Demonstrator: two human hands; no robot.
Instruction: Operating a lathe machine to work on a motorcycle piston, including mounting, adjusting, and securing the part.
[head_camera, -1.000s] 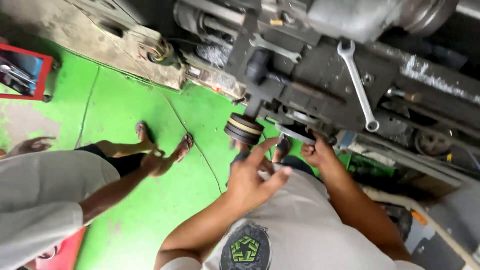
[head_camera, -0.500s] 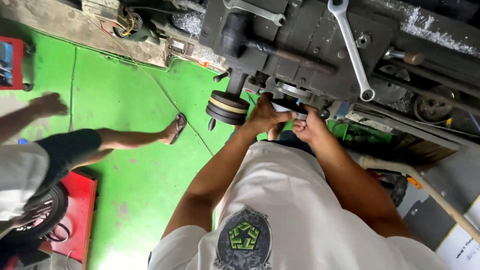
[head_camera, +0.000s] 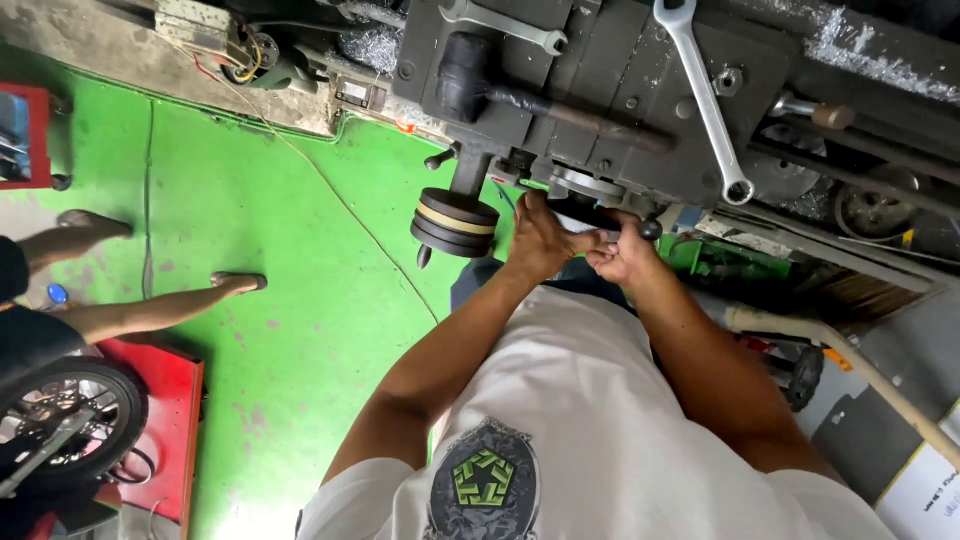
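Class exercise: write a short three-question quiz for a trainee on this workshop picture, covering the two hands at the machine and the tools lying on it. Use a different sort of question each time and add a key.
1. True or false: the long spanner is held in the right hand.
2. What colour is the floor? A red, B green, C blue.
3. Fill in: the left hand and the right hand meet on a dark ____ at the front of the machine.

Key
1. False; it lies on the machine, clear of both hands.
2. B.
3. Handle; both hands close on it, beside the round handwheel.
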